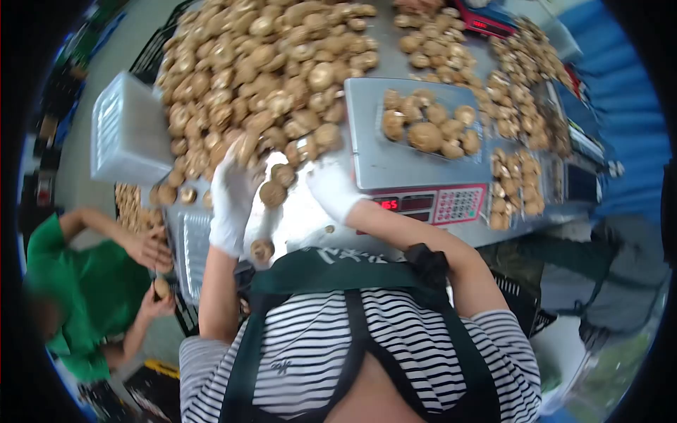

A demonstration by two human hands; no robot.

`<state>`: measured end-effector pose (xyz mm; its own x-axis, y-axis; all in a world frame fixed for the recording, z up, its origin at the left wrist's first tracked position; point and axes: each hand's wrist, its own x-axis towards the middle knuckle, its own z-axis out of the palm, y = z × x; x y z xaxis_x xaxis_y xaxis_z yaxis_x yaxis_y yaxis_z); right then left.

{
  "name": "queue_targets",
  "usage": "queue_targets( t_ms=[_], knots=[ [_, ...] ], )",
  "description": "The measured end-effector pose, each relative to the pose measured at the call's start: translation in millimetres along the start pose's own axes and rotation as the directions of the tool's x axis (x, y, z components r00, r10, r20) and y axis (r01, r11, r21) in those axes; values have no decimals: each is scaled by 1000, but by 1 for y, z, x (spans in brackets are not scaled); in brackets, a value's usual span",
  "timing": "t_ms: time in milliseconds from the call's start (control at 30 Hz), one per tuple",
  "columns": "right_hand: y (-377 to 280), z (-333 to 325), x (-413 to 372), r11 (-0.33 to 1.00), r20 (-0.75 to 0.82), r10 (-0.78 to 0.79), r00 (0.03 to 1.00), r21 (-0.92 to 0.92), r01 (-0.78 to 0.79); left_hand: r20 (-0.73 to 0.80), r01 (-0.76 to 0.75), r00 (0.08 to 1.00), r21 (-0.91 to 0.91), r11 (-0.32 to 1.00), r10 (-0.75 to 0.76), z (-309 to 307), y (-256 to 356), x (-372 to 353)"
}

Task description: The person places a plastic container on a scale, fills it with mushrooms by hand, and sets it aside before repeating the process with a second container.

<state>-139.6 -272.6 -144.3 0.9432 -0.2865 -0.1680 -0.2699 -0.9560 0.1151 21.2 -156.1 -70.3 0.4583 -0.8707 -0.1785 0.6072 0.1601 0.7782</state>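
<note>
A heap of brown mushrooms (261,56) covers the metal table in front of me. My left hand (233,201), in a white glove, reaches to the near edge of the heap, its fingers stretched out against the mushrooms. My right hand (331,189), also gloved in white, is beside the scale (350,134) with its fingers extended and apart. Between my hands, a few loose mushrooms (273,194) lie on the bright tabletop, and another mushroom (261,249) sits nearer my body. On the scale rests a clear tray (451,156) of mushrooms; its red display (398,204) is lit.
A stack of clear plastic trays (127,134) stands at the left, with another clear tray (194,247) below it. Packed mushroom trays (518,187) and a second scale (486,25) are at the right. A person in green (99,289) handles mushrooms at the left.
</note>
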Motion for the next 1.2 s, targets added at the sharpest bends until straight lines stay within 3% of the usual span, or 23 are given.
queue_targets(
  t_ms=[33,100,167,200,267,300,333,367,400,433,500,567,633,733,900,967,1033,1100,1200],
  knots=[
    [-5,-7,1,1000,-16,-4,1000,-31,3,41,-5,999,0,1000,5,-2,-1,-13],
    [-9,-3,6,996,-68,37,997,-81,-43,-65,58,996,28,998,-56,-18,-16,-27],
    [-1,8,7,994,-123,-6,992,110,20,-203,201,960,14,980,-194,-29,-27,-35],
    [5,-2,-2,980,-166,-30,986,189,62,-124,240,964,29,970,-235,-35,-30,-36],
    [20,-47,-38,928,-257,-73,964,338,160,-212,252,947,21,967,-243,-12,-25,-42],
    [32,-70,-55,880,-341,-4,940,445,165,-281,243,932,15,970,-229,2,-23,-42],
    [44,-92,-74,820,-414,69,908,542,185,-184,235,958,66,970,-219,4,-20,-37],
    [61,-109,-90,730,-391,201,898,671,129,-89,222,973,116,968,-212,4,-16,-32],
    [79,-123,-104,763,-325,307,894,646,-27,5,202,979,166,965,-205,5,-14,-28],
    [101,-118,-112,780,-439,414,797,622,-62,22,173,983,251,952,-184,11,-15,-20],
    [142,-119,-126,759,-448,569,690,609,-230,59,107,988,415,903,-144,32,-19,5],
    [171,-110,-130,809,-480,563,673,488,-329,104,96,980,505,858,-171,62,-22,21],
    [185,-95,-121,851,-431,510,745,380,-362,178,-5,976,604,797,-128,92,-27,31],
    [189,-96,-123,869,-463,458,759,413,-272,215,63,954,535,842,-207,99,-42,41],
    [192,-116,-182,690,-535,680,502,699,-188,128,131,957,614,778,-262,49,-48,18],
    [204,-99,-205,528,-390,779,491,831,-176,71,88,971,777,624,-226,38,-52,-5],
    [213,-81,-218,414,-334,830,446,906,-93,71,119,952,810,574,-298,25,-66,-21],
    [219,-67,-223,358,-308,863,402,932,-54,349,-302,923,919,254,-165,20,-80,-27],
    [230,-47,-224,343,-266,882,388,929,-142,432,-451,878,891,-54,-207,22,-84,-26]
  ],
)
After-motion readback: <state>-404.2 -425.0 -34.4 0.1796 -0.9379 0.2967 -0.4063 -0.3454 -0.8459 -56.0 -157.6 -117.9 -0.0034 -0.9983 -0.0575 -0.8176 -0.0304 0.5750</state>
